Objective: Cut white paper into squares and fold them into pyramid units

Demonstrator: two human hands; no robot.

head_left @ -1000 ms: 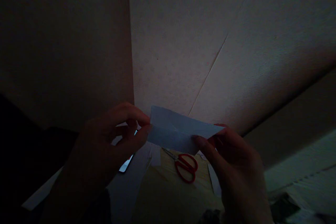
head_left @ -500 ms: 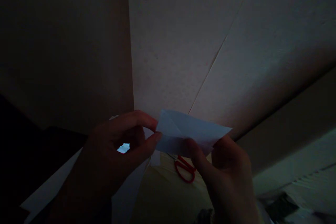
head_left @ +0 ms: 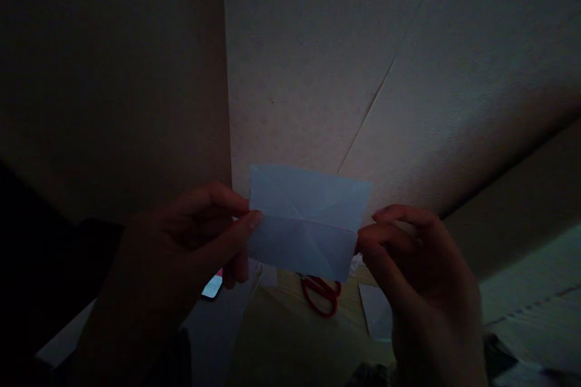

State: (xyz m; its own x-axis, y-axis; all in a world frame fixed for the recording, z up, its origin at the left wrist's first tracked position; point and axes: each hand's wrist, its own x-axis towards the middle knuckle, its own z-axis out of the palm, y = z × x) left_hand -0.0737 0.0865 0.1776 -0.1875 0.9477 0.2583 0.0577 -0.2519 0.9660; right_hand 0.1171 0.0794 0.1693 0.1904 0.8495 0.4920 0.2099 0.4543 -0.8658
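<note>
A creased pale sheet of paper (head_left: 308,199) is held up in front of me, spread out, with one crease running across and diagonal ones meeting near its middle. My left hand (head_left: 200,236) pinches its left edge between thumb and forefinger. At the right edge, the fingertips of my right hand (head_left: 422,272) are closed on the paper near the end of the cross crease. Below the sheet, red-handled scissors (head_left: 320,296) lie on the table, their blades mostly hidden behind the paper.
The table (head_left: 281,338) has a yellowish top. A lit phone (head_left: 212,285) lies by my left hand, and another piece of paper (head_left: 376,311) lies by my right. Pale walls (head_left: 308,72) meet in a corner ahead. The scene is dim.
The paper has gone from folded to spread open and faces me more squarely. My right hand has moved right to its side edge. More of the phone and the other paper shows.
</note>
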